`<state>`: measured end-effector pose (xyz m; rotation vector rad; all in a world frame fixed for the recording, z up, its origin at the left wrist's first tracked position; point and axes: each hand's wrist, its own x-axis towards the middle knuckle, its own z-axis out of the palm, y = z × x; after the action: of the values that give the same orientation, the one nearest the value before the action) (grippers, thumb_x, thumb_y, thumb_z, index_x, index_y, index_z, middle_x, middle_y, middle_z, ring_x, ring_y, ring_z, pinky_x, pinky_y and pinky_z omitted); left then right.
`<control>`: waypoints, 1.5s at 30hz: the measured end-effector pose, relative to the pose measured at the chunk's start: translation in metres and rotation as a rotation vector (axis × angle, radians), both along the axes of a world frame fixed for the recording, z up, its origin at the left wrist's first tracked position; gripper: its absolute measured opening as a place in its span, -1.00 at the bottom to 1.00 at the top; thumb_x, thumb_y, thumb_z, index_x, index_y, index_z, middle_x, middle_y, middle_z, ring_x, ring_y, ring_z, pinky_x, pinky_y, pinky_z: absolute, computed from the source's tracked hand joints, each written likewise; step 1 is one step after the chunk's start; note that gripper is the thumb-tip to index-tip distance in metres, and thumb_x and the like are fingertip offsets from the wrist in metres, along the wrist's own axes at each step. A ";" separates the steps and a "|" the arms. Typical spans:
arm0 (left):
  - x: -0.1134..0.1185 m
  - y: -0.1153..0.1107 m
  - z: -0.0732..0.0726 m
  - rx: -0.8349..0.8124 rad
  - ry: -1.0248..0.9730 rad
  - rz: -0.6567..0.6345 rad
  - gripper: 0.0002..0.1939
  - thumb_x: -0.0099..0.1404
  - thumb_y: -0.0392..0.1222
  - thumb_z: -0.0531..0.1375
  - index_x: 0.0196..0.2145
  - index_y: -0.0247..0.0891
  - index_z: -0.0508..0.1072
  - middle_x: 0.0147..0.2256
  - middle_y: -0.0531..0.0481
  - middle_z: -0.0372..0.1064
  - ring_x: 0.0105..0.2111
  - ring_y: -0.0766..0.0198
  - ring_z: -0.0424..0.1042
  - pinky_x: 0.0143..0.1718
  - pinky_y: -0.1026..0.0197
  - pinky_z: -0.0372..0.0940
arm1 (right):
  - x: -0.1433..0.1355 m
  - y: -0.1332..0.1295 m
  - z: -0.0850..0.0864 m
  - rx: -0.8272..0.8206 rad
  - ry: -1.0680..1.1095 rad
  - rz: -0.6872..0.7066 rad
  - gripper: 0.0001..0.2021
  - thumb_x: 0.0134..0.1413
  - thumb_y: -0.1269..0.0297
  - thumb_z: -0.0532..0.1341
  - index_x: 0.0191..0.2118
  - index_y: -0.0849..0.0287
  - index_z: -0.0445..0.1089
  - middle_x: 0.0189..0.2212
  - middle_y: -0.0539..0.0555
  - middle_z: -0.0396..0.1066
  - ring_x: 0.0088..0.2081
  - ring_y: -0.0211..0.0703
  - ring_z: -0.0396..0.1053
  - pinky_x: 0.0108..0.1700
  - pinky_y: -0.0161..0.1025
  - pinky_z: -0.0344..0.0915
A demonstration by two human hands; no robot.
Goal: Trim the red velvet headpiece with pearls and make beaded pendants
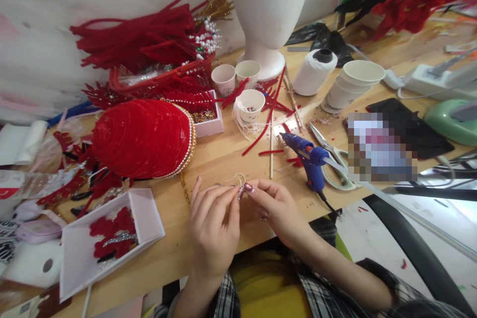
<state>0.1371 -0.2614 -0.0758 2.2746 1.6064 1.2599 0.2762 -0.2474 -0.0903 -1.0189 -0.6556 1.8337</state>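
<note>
Near the table's front edge, my left hand (216,221) and my right hand (274,206) meet with thumbs and fingertips pinched together. A thin pale thread (238,177) loops up from between the fingertips, and both hands hold it. Anything else small between the fingers is hidden. To the left of the hands lies a red dome-shaped cap (143,139) edged with white and gold beads. Right of them a blue glue gun (307,159) rests on the table beside scissors (337,164). Behind stands a paper cup (250,107) with small beads inside.
A white box (151,213) with red flower pieces sits at the left. Farther back are a red basket (164,82) of red strips, a white mannequin head (270,0), a thread cone (314,73) and stacked cups (352,84). A phone (382,146) lies at the right.
</note>
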 end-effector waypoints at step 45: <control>0.010 0.012 0.007 -0.932 -1.219 -0.282 -0.65 0.21 0.00 0.30 -0.59 -0.26 0.40 -0.09 -0.11 0.27 0.05 0.11 0.31 0.19 0.08 0.21 | 0.005 -0.009 -0.006 0.240 -0.151 -0.102 -0.69 0.33 -0.04 0.14 -0.30 0.10 0.33 -0.30 0.01 0.36 -0.16 -0.10 0.30 0.02 -0.17 0.19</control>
<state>0.1472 -0.2491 -0.0689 0.7871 0.9601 1.0653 0.2807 -0.2566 -0.0961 -1.0165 -0.8755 1.5583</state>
